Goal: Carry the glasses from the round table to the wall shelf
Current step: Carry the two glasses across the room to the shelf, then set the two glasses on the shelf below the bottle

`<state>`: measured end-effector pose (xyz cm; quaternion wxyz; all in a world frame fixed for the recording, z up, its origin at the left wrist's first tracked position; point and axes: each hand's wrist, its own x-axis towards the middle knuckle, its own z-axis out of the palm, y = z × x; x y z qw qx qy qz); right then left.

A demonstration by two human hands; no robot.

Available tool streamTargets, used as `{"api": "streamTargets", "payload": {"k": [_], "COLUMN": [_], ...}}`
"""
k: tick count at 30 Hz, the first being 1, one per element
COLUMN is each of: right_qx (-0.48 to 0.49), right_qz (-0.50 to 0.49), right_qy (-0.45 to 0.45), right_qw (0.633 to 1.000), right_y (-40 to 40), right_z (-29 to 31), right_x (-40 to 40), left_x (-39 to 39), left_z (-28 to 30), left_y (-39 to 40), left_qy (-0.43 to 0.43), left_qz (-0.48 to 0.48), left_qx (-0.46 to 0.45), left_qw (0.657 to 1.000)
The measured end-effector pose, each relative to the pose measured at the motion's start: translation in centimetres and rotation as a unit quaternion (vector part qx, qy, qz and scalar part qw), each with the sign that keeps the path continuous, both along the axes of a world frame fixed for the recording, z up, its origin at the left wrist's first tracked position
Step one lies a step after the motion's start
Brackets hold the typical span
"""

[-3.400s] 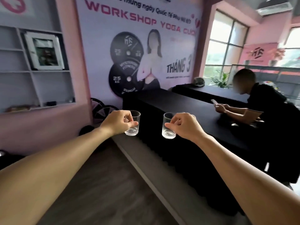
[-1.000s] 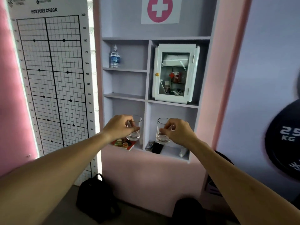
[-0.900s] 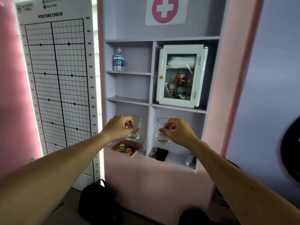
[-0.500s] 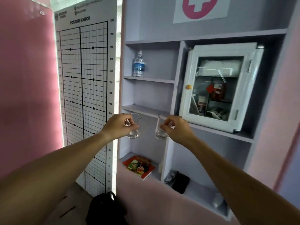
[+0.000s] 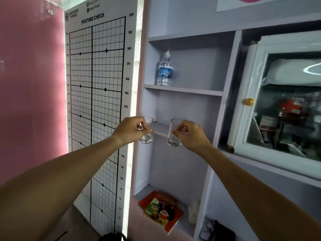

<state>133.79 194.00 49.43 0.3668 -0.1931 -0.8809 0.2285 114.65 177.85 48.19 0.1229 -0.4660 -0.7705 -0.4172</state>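
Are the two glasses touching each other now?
Apart. The head view shows the lilac shelf wall between the left glass and the right glass.

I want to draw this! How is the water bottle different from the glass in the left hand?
The water bottle stands on an upper shelf; the glass is held in the air by the left hand. The water bottle has a cap and blue label; the glass is open-topped and plain. The water bottle looks taller than the glass. Both are see-through.

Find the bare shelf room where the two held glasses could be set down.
The middle board, just behind both glasses, looks bare. The top board beside the water bottle is free rightward. The bottom compartment is crowded by a book.
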Motion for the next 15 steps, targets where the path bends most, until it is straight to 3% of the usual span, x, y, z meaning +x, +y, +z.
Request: {"api": "streamTargets", "payload": {"k": [8,15], "right_qx": [-0.009,-0.028], "right_qz": [-0.043,-0.049], "right_qy": [-0.012,-0.022], "right_qw": [0.999,0.998], "right_y": [5.4,8.6], "right_z": [0.9,0.3], "right_x": [-9.4,-13.6], "left_x": [-9.1,-12.4], "left_z": [1.6,1.0], "left_y": [6.4,10.3], "left_qy": [0.011,0.003], "left_qz": [-0.028,-0.023], "left_qx": [-0.003,-0.006], "left_qw": [1.000,1.000]}}
